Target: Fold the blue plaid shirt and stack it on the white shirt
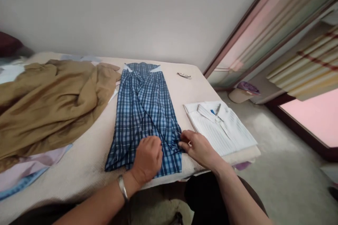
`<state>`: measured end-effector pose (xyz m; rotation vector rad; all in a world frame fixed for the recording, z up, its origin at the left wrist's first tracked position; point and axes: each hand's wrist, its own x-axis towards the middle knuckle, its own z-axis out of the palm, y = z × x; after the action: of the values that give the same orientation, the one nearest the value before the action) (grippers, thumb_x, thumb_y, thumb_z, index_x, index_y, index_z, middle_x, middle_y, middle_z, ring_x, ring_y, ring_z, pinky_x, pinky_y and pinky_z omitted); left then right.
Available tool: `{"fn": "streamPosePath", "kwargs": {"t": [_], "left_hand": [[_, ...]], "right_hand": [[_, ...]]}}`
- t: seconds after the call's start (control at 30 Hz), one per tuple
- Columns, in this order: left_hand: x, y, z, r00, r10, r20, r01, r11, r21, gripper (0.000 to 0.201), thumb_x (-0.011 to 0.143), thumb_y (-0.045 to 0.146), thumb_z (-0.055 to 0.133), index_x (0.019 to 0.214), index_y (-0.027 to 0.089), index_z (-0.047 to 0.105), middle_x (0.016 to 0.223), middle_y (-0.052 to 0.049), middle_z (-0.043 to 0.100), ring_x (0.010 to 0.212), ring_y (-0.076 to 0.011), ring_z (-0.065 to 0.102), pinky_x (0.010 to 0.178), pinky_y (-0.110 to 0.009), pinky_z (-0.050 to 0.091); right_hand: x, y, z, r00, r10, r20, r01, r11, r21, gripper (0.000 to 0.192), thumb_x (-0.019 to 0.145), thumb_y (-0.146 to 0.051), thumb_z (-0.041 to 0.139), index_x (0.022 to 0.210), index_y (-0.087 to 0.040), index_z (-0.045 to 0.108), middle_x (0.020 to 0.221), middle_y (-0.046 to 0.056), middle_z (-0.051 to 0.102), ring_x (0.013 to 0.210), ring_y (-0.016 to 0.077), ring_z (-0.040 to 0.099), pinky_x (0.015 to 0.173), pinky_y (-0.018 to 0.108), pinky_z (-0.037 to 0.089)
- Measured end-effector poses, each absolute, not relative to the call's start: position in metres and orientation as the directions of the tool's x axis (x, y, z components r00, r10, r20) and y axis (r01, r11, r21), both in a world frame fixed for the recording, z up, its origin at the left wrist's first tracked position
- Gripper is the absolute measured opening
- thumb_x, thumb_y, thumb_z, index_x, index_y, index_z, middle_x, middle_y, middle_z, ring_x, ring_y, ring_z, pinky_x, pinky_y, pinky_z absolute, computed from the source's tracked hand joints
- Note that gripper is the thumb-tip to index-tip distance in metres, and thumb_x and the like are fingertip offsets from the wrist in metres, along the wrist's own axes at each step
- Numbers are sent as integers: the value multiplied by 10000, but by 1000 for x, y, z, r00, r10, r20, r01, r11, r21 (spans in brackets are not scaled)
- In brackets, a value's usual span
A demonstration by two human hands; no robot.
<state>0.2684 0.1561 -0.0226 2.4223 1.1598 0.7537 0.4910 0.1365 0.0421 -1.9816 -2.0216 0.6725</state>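
The blue plaid shirt [144, 112] lies lengthwise on the bed [79, 168], its long axis running from the collar at upper centre of the frame down to the hem under your hands at lower centre. Your left hand [147, 160] rests knuckles-up, fingers curled, pressing the hem area, while your right hand [196, 146] seems to pinch the shirt's right edge, just beside the folded white striped shirt [221, 128] at centre right.
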Motion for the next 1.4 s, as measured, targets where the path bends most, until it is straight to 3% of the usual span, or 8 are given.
{"fn": "streamPosePath", "kwargs": {"t": [0.13,0.27,0.53,0.7,0.93,1.1,1.2,1.4], "left_hand": [[259,179,-12,442,854,274,643,-515,567,118,918,135,452,891,207,541,871,-43,613,849,-201,593,805,-362,491],[257,178,-15,545,803,242,600,-575,556,153,907,110,449,957,204,558,935,-44,622,874,-190,593,808,-339,495],[263,164,-27,823,551,136,518,-828,216,599,872,99,469,1459,212,429,1260,-133,588,1096,-292,535,901,-474,479],[264,162,-20,846,528,79,515,-846,141,637,866,84,453,1490,198,394,1282,-143,564,1086,-294,521,892,-475,474],[263,168,-11,858,506,86,490,-857,157,563,840,55,468,1383,204,494,1181,-118,588,1053,-267,540,890,-440,478],[249,194,3,693,705,154,643,-700,309,232,953,172,427,1082,199,617,1010,-80,631,935,-215,588,819,-348,473],[228,218,19,525,837,155,783,-546,298,228,985,269,411,992,210,632,981,-64,661,854,-199,603,742,-317,440],[171,260,51,232,969,81,927,-245,285,234,914,342,490,908,212,685,861,-51,713,803,-204,610,729,-300,402]], "right_hand": [[478,140,30,-134,969,-209,959,74,-273,309,828,-488,698,929,-212,603,937,54,663,812,195,608,671,284,379],[468,149,28,-180,954,-241,978,148,-146,94,866,-217,567,937,-203,627,972,79,679,838,202,627,682,293,368],[510,161,40,-225,911,-345,836,-2,-549,89,860,-268,614,792,-211,614,734,-3,649,676,145,568,617,258,354],[501,171,33,-22,991,-134,835,-55,-547,199,976,-282,450,845,-207,580,758,20,644,697,150,563,655,266,360],[494,170,20,-140,966,-219,850,4,-527,127,972,-272,466,923,-210,565,806,24,653,748,158,592,698,262,377],[500,173,34,-57,980,-190,850,-52,-524,326,970,-495,488,856,-204,583,736,21,637,687,161,577,637,270,373],[483,166,32,-120,964,-238,910,11,-415,473,834,-677,621,885,-209,589,775,36,656,711,186,591,623,283,363],[468,160,20,-144,930,-339,980,87,-179,147,890,-323,598,977,-205,588,898,87,682,812,229,626,678,309,345]]}}
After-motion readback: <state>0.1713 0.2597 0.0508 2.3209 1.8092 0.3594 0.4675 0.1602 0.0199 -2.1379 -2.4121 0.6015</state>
